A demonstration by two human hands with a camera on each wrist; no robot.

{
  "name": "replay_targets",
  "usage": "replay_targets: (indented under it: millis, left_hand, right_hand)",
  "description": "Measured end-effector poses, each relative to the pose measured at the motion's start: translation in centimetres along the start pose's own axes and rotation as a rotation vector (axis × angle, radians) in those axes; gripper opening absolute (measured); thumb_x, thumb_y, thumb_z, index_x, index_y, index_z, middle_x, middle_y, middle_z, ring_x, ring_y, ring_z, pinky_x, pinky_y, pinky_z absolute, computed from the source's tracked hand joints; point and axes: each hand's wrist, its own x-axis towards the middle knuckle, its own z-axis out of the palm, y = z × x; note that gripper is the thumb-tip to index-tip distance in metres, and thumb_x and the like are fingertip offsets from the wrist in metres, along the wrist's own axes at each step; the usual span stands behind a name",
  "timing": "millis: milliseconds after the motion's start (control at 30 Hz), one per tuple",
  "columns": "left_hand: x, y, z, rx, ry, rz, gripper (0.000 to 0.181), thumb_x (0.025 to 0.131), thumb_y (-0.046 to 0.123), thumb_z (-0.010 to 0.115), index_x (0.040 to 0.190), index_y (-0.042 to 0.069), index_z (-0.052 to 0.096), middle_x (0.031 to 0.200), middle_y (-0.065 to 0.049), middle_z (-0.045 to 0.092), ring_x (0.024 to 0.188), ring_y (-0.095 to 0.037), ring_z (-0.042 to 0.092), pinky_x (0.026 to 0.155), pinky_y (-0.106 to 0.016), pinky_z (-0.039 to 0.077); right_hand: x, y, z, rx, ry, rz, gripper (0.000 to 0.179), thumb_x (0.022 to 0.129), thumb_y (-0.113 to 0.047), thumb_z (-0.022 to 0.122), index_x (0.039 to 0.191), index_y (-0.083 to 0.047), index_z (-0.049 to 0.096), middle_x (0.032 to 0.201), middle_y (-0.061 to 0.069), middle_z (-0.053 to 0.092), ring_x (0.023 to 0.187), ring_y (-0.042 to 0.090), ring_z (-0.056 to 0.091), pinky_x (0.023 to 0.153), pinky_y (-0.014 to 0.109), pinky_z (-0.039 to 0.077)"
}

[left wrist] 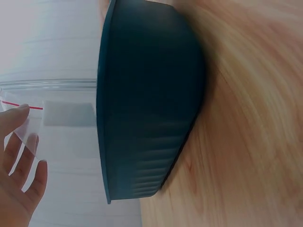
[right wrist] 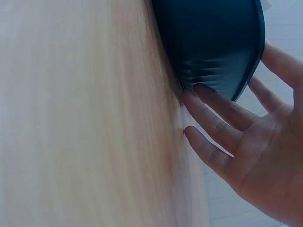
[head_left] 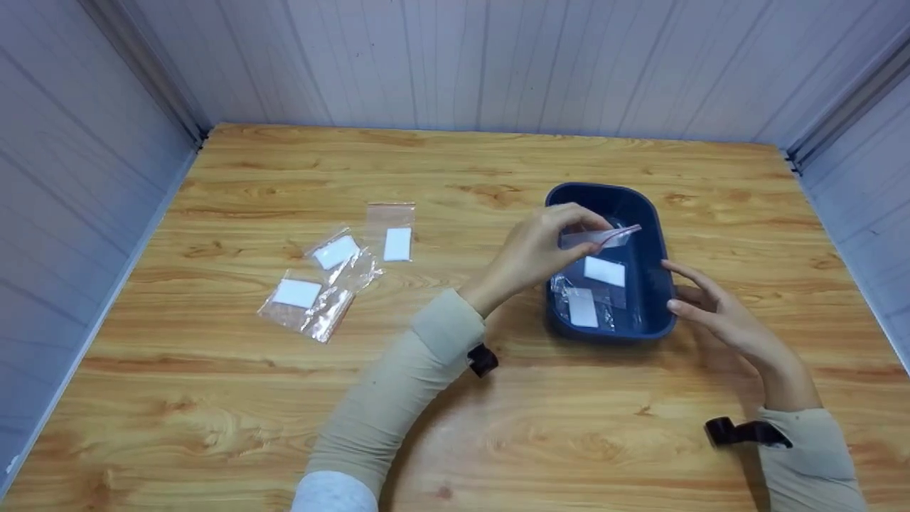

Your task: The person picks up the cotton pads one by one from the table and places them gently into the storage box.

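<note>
- Bin position: the blue bin [head_left: 665, 284] stands on the right half of the counter [head_left: 455, 427], nearer its right edge than its left.
- Left hand [head_left: 537, 249]: my thumb and forefinger are nearly closed, pinching a clear zip bag [head_left: 615, 237] by its seal end above the bin; the other fingers are loosely spread.
- Right hand [head_left: 725, 320]: my fingers are spread, with thumb and forefinger touching the bin's right rim. Recommended: keep this contact light, since hard pressure could slide the bin.
- Before release, lower the bag below the rim, insert end first; thin film may cling to the fingertips, so part them fully.
- Set it down flat, avoiding the bagged piece [head_left: 583, 309] at the bin's near end, as stacked film may slip.
- Outstanding: three loose bags [head_left: 397, 244] lie toward the counter's left edge; take each by its seal end.
</note>
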Motion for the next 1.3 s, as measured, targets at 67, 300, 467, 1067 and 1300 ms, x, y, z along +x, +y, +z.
replay_targets:
  millis: [67, 300, 467, 1067, 1300]
  left_hand:
    - [0.0, -0.1, 0.4, -0.008, -0.014, -0.002, 0.023, 0.092, 0.015, 0.072, 0.115, 0.014, 0.071, 0.109, 0.006, 0.067, 0.097, -0.002, 0.058, 0.086, -0.014, 0.044]
    - [-0.1, -0.8, 1.3, -0.019, -0.036, 0.012, 0.022, 0.092, 0.013, 0.072, 0.114, 0.011, 0.071, 0.110, 0.003, 0.068, 0.096, -0.003, 0.059, 0.086, -0.013, 0.044]
    - [-0.2, -1.1, 1.5, -0.006, -0.071, -0.010, 0.023, 0.092, 0.014, 0.073, 0.115, 0.013, 0.071, 0.109, 0.004, 0.068, 0.098, -0.002, 0.058, 0.088, -0.015, 0.045]
    - [-0.9, -1.3, 2.0, 0.062, -0.156, -0.079, 0.028, 0.093, 0.017, 0.072, 0.120, 0.018, 0.071, 0.116, 0.006, 0.067, 0.107, -0.007, 0.058, 0.094, -0.021, 0.045]
    - [-1.2, -1.0, 1.5, 0.034, -0.185, -0.075, 0.029, 0.093, 0.017, 0.071, 0.122, 0.015, 0.070, 0.119, 0.006, 0.067, 0.109, -0.011, 0.059, 0.094, -0.024, 0.047]
  right_hand:
    - [0.0, 0.0, 0.0, 0.000, -0.003, 0.010, 0.060, 0.104, -0.016, 0.053, 0.157, -0.017, 0.027, 0.148, 0.032, 0.036, 0.118, -0.001, 0.050, 0.091, 0.015, 0.044]
    - [0.0, -0.1, -0.1, 0.002, -0.014, 0.033, 0.061, 0.104, -0.019, 0.053, 0.158, -0.018, 0.025, 0.148, 0.030, 0.037, 0.120, 0.002, 0.050, 0.092, 0.016, 0.044]
    - [0.1, -0.1, -0.1, -0.012, -0.012, 0.031, 0.061, 0.104, -0.020, 0.054, 0.158, -0.019, 0.025, 0.151, 0.029, 0.033, 0.121, 0.002, 0.048, 0.091, 0.014, 0.043]
    - [-0.1, 0.2, -0.1, -0.020, 0.000, -0.002, 0.060, 0.104, -0.015, 0.054, 0.157, -0.015, 0.027, 0.150, 0.031, 0.033, 0.118, -0.003, 0.049, 0.090, 0.014, 0.044]
    - [-0.2, 0.3, -0.1, -0.023, 0.004, -0.006, 0.060, 0.104, -0.015, 0.054, 0.157, -0.016, 0.028, 0.151, 0.031, 0.033, 0.118, -0.003, 0.049, 0.091, 0.014, 0.044]
